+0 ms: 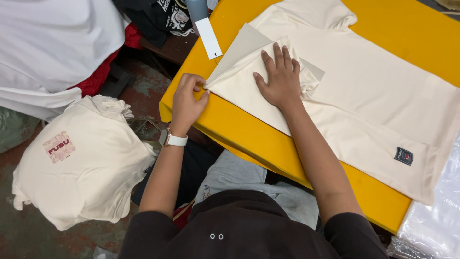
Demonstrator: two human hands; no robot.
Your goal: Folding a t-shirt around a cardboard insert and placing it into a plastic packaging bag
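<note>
Two bare hands work on a cream T-shirt [383, 91] spread flat over a yellow table [249, 144], which is the largest thing in view and runs from the lower middle up to the right edge. The shirt covers most of the tabletop, with a small dark square label [404, 156] sewn near its hem at the right. To the left, on the floor, sits a heap of cream shirts [81, 163], the top one bearing a pinkish printed patch, and behind it lies a big mound of white cloth [52, 43] over something red. At the lower right corner a pile of clear plastic bags [436, 225] touches the table's edge. A grey cardboard sheet [242, 45] lies on the shirt near the table's far left corner, partly covered by a folded-over flap of the fabric. The right hand [280, 76] rests flat on that flap, fingers spread apart and palm pressing down, gripping nothing. The left hand [187, 98], with a white watch [173, 139] at the wrist, sits just beside the flap's corner, its thumb and fingers pinched together on the edge of the cloth. A white paper tag [209, 37] lies at the table's top left edge, near the cardboard.
</note>
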